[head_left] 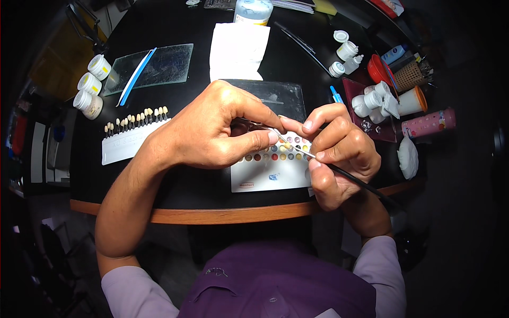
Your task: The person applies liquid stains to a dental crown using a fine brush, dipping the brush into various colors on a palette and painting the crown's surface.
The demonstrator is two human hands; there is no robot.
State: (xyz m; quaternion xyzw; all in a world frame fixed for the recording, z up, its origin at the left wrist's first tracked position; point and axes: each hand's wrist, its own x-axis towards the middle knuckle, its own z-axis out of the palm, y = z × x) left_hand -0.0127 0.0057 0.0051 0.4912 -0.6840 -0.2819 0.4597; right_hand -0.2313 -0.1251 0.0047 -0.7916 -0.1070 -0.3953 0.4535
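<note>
Fingertips in pinch grips: slim tool in left hand, brush in right hand. Brushwork seemingly under way; amount done or left impossible to judge. Tooth-like piece just past left fingertips, at brush tip, contact unclear. Palette beneath, tooth samples leftward, tissue beyond.

Blk worktop w/ wood-tone edge strip fills ctr of frame. Dk grey floor, v. dim, lower R. Amber-brown panel upper L, nr blk jointed arm. Light brightest mid-frame; rm near-blk twd rim.
</note>
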